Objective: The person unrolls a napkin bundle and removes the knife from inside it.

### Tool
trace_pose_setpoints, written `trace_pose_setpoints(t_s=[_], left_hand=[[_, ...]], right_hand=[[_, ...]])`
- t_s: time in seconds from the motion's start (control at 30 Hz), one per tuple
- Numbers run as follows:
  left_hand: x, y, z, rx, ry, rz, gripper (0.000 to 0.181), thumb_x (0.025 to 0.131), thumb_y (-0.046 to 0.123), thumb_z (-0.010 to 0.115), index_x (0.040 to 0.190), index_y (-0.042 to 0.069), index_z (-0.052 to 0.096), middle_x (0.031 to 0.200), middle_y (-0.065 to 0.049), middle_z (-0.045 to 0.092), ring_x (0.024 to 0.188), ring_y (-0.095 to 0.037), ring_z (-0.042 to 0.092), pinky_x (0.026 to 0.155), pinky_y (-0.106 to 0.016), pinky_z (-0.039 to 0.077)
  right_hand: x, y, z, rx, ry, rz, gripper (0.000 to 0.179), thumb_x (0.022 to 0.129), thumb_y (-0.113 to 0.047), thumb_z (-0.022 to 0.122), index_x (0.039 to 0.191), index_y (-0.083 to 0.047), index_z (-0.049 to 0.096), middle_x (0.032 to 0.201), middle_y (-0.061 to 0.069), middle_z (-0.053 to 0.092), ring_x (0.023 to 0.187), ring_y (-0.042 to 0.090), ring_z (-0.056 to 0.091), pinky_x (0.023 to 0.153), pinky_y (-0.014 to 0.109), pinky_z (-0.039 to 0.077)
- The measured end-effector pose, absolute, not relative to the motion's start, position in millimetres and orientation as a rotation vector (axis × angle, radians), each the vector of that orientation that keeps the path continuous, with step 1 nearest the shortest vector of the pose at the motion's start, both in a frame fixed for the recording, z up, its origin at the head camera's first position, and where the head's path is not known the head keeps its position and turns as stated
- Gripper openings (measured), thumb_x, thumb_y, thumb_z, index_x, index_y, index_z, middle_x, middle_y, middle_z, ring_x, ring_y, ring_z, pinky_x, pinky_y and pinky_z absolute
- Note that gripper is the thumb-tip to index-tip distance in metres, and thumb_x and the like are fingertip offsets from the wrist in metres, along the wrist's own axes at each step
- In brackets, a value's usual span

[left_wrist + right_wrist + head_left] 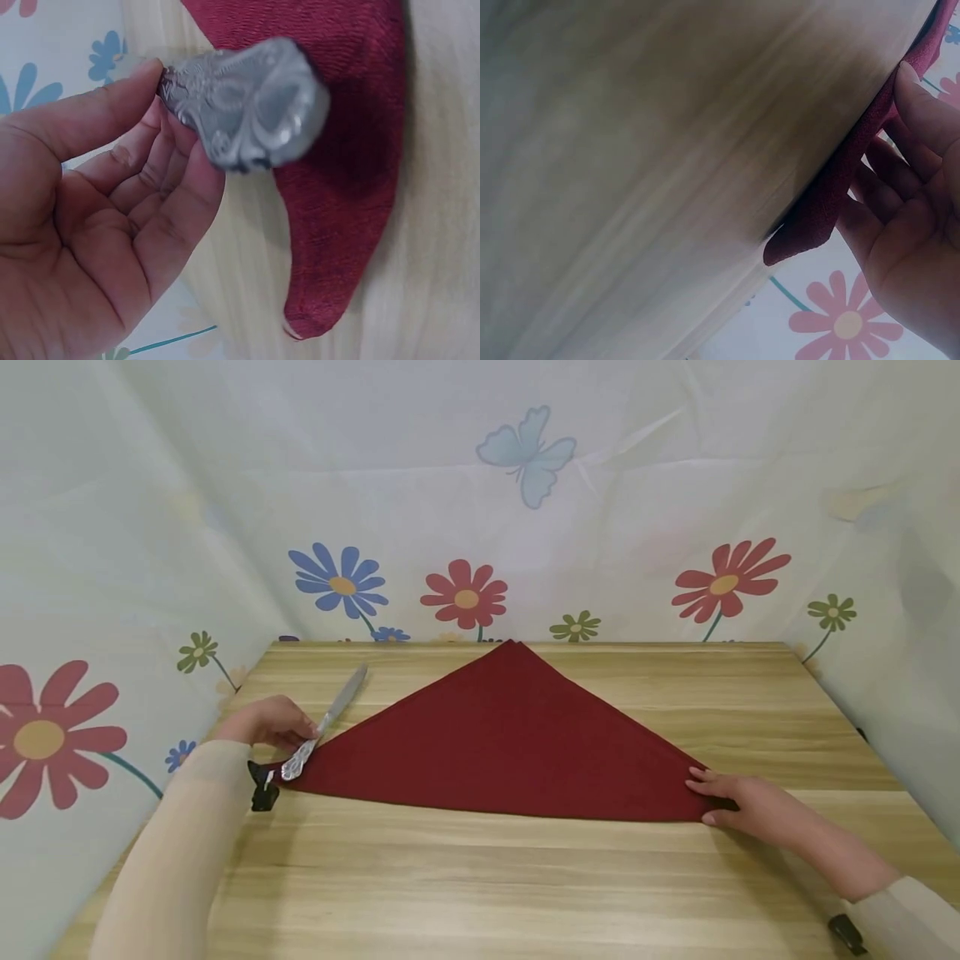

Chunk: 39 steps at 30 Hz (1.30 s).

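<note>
A dark red cloth (480, 752), folded to a triangle, lies on the wooden table with its peak toward the back edge. Near its left corner my left hand (279, 722) pinches a silver table knife (343, 695) between thumb and fingers. The blade points away toward the back. In the left wrist view the ornate knife handle (247, 105) juts over the cloth (352, 150), whose narrow corner bends down toward the bottom of the view. My right hand (750, 802) rests at the cloth's right corner, fingers at the upper edge and thumb at the near edge.
Behind and beside the wooden table (480, 885) hangs a pale curtain (420, 443) printed with flowers and a butterfly. Black straps sit at both wrists, the left one (262, 787) close to the cloth's left corner.
</note>
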<state>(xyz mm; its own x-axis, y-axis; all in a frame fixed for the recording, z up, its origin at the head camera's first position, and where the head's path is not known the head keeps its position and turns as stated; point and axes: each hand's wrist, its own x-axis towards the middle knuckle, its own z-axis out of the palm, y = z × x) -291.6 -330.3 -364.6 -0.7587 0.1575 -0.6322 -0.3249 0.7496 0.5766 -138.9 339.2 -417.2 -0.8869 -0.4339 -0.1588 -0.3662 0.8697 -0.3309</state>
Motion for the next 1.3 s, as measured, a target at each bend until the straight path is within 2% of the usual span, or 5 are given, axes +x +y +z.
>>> trace_pose_setpoints(t_s=[0.13, 0.4, 0.6, 1.03, 1.3], left_hand=[[-290.6, -329.3, -359.7, -0.116, 2.244, 0.937, 0.014, 0.100, 0.011, 0.061, 0.090, 0.006, 0.068, 0.076, 0.005, 0.065, 0.073, -0.006, 0.061, 0.076, -0.025, 0.059], [-293.3, -325.3, -344.8, -0.098, 2.247, 0.985, 0.018, 0.099, 0.010, 0.062, 0.107, -0.005, 0.068, 0.077, 0.005, 0.066, 0.074, -0.006, 0.062, 0.074, -0.023, 0.059], [-298.7, -322.3, -335.1, -0.087, 2.270, 0.980, 0.021, 0.100, 0.010, 0.061, 0.111, -0.006, 0.067, 0.078, 0.005, 0.066, 0.074, -0.006, 0.061, 0.074, -0.023, 0.059], [-309.5, -315.7, -314.4, -0.057, 2.262, 1.046, 0.014, 0.102, 0.013, 0.060, 0.094, 0.008, 0.071, 0.076, 0.006, 0.067, 0.073, -0.005, 0.063, 0.076, -0.023, 0.061], [-314.6, -308.8, -310.2, -0.069, 2.264, 1.128, 0.014, 0.102, 0.014, 0.062, 0.092, 0.011, 0.072, 0.077, 0.007, 0.069, 0.075, -0.005, 0.066, 0.077, -0.024, 0.062]], right_hand=[[-139.1, 338.3, -417.6, -0.609, 2.816, -0.426, 0.052, 0.089, -0.022, 0.076, 0.134, 0.000, 0.066, 0.146, 0.028, 0.056, 0.130, 0.051, 0.058, 0.095, 0.048, 0.057], [-138.2, 338.0, -415.9, -0.608, 2.822, -0.432, 0.053, 0.088, -0.023, 0.077, 0.135, 0.000, 0.066, 0.146, 0.028, 0.057, 0.129, 0.052, 0.058, 0.094, 0.047, 0.057], [-138.2, 338.3, -415.3, -0.613, 2.833, -0.440, 0.051, 0.089, -0.022, 0.076, 0.134, 0.000, 0.066, 0.145, 0.028, 0.057, 0.129, 0.051, 0.059, 0.094, 0.044, 0.057], [-138.6, 339.4, -418.6, -0.635, 2.832, -0.435, 0.051, 0.088, -0.023, 0.077, 0.133, 0.000, 0.067, 0.145, 0.027, 0.058, 0.129, 0.050, 0.059, 0.094, 0.043, 0.057], [-138.5, 338.3, -417.0, -0.609, 2.826, -0.433, 0.052, 0.089, -0.023, 0.076, 0.134, 0.000, 0.066, 0.146, 0.028, 0.057, 0.129, 0.051, 0.058, 0.095, 0.047, 0.057]])
